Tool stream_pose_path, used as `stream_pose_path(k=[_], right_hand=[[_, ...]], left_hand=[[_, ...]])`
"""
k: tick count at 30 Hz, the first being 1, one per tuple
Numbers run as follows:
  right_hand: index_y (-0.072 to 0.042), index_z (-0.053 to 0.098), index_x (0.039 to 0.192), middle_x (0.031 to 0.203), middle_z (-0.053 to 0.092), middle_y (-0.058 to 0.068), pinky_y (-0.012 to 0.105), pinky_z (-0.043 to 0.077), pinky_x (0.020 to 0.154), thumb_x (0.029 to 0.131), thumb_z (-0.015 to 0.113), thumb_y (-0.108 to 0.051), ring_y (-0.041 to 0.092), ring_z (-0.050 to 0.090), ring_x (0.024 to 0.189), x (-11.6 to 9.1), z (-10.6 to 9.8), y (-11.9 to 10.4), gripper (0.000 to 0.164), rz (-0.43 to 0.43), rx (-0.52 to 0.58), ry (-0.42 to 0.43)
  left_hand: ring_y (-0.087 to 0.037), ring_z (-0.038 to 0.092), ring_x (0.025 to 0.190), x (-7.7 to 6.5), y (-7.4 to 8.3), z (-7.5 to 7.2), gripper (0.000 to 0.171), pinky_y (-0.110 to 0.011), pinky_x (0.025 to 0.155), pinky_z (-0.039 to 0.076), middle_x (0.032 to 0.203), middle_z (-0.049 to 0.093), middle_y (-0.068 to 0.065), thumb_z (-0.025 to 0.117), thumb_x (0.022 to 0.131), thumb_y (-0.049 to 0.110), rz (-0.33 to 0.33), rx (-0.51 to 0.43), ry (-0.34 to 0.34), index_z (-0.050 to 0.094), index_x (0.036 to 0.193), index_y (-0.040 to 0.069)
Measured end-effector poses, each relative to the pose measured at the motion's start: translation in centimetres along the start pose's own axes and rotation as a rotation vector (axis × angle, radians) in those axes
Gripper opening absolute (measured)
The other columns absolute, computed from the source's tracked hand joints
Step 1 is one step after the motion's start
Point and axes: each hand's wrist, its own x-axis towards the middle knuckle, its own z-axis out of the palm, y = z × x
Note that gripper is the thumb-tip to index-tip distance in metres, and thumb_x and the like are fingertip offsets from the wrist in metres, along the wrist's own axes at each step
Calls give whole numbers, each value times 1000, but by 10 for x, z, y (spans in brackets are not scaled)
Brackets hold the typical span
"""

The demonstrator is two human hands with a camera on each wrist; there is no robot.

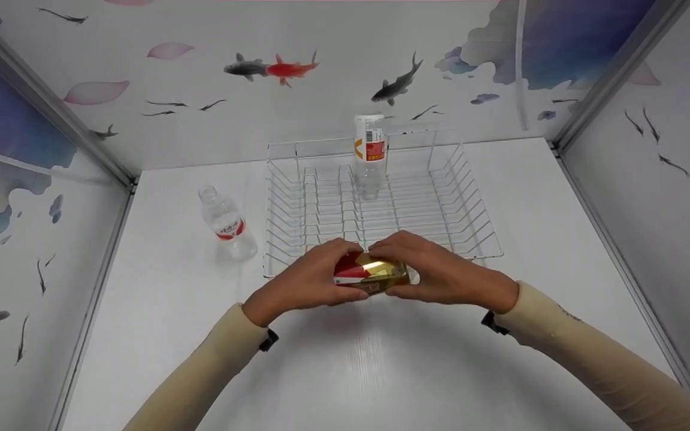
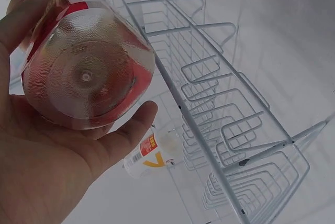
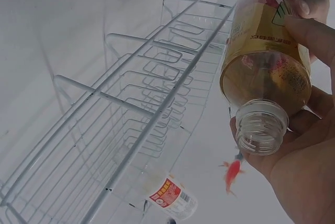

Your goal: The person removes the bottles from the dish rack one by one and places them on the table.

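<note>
- Basically, one white wire rack (image 1: 482, 199) on the white table (image 1: 345, 383), at 12 o'clock from the hands.
- Inside rack: one clear bottle (image 1: 371, 149) with a white, red and yellow label, toward the rack's 12 o'clock side.
- Second clear bottle (image 1: 229, 230), red-and-white label, on the table just outside the rack, about 10 o'clock from the hands; looks see-through.
- Gold-and-red bottle (image 1: 375, 272): held sideways by the rack's 6 o'clock edge.
- Its base (image 2: 86, 77) faces 9 o'clock, round and textured; bare threaded neck (image 3: 261, 127) faces 3 o'clock.
- Its body is clear, label shiny, colours showing through the plastic; can't tell if any liquid inside.
- Left hand (image 1: 306, 281): thumb and fingers curved round the base end.
- Right hand (image 1: 441, 269): thumb and fingers gripping the neck-side half.
</note>
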Motion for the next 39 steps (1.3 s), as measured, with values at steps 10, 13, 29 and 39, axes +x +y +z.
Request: stream_pose_path(k=[10, 13, 29, 39], right_hand=[[-9, 60, 151, 147, 65, 3, 45, 57, 108, 92, 92, -14, 23, 59, 134, 0, 2, -1, 68, -90, -70, 16], [-10, 60, 151, 147, 65, 2, 46, 57, 109, 91, 93, -15, 22, 59, 135, 1, 3, -1, 69, -88, -90, 9], [-11, 59, 156, 153, 63, 2, 38, 51, 118, 94, 90, -19, 24, 58, 141, -4, -10, 3, 69, -45, -42, 144], [-4, 60, 153, 150, 66, 10, 29, 47, 120, 100, 81, -3, 31, 62, 140, -10, -21, 15, 57, 20, 39, 312]], left_hand=[[-14, 63, 117, 0, 1, 5, 67, -33, 98, 60, 133, 66, 4, 88, 94, 44, -26, 9, -19, 61, 147, 13], [-14, 63, 116, 1, 2, 6, 65, -34, 97, 60, 132, 66, 4, 87, 94, 43, -37, 13, -24, 62, 145, 13], [-17, 61, 115, -12, -11, 9, 67, -37, 99, 58, 132, 63, -2, 87, 94, 33, -42, -24, 66, 58, 149, 8], [-20, 59, 122, -30, -21, 4, 75, -41, 100, 61, 138, 57, 0, 86, 93, 30, -55, -126, 193, 51, 158, 12]])
